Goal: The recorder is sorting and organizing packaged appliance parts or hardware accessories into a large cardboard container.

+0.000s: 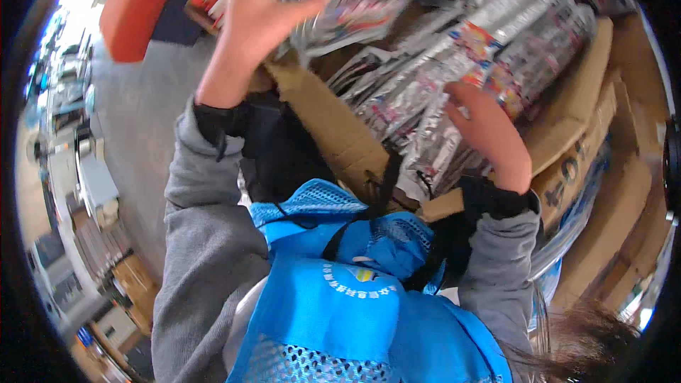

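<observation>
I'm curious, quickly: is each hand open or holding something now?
Left hand: thumb spread beside silver package; grip cannot be told.
Right hand: fingers bent beside silver packets; grip cannot be told.

The single view comes from the left of two fisheye cameras worn side by side on the person's head. It faces steeply downward, over the blue vest (319,308) close below the lens, toward the left hand (261,18), the right hand (488,126) and an open cardboard box (330,126) just ahead. Its wide, upright field curves toward a dark rim and reaches the more distant floor (135,106) at left.
</observation>
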`<act>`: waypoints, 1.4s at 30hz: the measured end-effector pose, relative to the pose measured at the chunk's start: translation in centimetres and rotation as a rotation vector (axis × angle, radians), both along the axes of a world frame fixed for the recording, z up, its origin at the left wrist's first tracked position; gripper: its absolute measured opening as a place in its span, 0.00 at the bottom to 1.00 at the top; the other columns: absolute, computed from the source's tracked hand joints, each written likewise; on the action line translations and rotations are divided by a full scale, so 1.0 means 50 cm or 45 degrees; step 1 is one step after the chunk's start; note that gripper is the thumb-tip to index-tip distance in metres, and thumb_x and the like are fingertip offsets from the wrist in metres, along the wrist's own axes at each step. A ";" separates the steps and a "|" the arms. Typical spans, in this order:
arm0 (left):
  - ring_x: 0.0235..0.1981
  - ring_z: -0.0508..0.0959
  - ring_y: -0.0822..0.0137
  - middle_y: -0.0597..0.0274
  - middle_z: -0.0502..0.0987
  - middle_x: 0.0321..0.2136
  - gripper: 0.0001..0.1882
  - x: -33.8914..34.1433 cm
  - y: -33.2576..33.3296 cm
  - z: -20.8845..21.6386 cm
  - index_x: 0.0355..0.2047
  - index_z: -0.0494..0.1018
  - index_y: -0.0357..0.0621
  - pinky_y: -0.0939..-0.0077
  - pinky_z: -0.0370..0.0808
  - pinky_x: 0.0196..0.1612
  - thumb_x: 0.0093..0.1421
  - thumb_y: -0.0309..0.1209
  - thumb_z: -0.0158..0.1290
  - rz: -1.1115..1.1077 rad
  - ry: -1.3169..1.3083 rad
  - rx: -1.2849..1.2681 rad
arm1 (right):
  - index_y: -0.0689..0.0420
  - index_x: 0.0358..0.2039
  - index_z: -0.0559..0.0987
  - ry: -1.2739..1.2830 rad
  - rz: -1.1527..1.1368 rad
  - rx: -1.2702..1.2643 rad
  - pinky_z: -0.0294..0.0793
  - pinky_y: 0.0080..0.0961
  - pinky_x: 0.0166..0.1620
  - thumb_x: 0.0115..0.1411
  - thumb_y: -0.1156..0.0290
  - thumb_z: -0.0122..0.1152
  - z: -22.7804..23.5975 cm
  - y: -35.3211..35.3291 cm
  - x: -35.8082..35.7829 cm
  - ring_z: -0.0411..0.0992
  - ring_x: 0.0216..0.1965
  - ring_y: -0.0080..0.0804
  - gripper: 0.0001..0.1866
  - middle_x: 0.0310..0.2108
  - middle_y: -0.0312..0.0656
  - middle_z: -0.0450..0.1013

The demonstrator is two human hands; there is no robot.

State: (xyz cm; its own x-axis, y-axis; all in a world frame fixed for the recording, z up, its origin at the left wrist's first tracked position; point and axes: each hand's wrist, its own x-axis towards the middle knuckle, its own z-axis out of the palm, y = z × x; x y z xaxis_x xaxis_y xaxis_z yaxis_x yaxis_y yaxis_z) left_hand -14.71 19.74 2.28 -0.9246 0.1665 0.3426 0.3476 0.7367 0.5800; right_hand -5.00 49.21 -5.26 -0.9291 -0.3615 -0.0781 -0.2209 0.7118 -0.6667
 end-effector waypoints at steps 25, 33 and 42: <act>0.41 0.71 0.67 0.65 0.71 0.40 0.23 0.898 -0.677 -0.281 0.44 0.65 0.49 0.71 0.66 0.46 0.47 0.38 0.51 1.870 -0.107 1.781 | 0.64 0.41 0.67 -0.521 -0.171 -0.020 0.65 0.23 0.44 0.57 0.74 0.45 -0.067 0.018 -0.022 0.68 0.39 0.28 0.12 0.35 0.41 0.69; 0.35 0.72 0.69 0.65 0.73 0.33 0.12 1.185 -0.614 -0.530 0.31 0.70 0.41 0.70 0.69 0.42 0.54 0.34 0.42 1.474 -0.454 2.040 | 0.63 0.40 0.69 -0.627 -0.196 -0.104 0.65 0.23 0.43 0.57 0.73 0.46 -0.079 0.006 -0.026 0.68 0.38 0.29 0.11 0.35 0.41 0.69; 0.34 0.72 0.68 0.68 0.73 0.28 0.12 1.013 -0.612 -0.709 0.28 0.71 0.47 0.70 0.67 0.41 0.50 0.40 0.47 1.444 -0.593 1.858 | 0.63 0.41 0.69 -0.637 -0.254 -0.126 0.65 0.23 0.44 0.57 0.73 0.46 -0.067 0.017 0.009 0.68 0.39 0.29 0.12 0.36 0.42 0.69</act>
State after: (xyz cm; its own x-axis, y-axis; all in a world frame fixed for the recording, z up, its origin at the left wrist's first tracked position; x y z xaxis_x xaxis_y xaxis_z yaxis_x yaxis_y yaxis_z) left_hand 35.95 -10.88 -33.18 -0.4230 -0.6451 -0.6363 -0.2233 -0.6064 0.7632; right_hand -4.55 50.07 -8.63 -0.8387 -0.2099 -0.5026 0.2734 0.6359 -0.7217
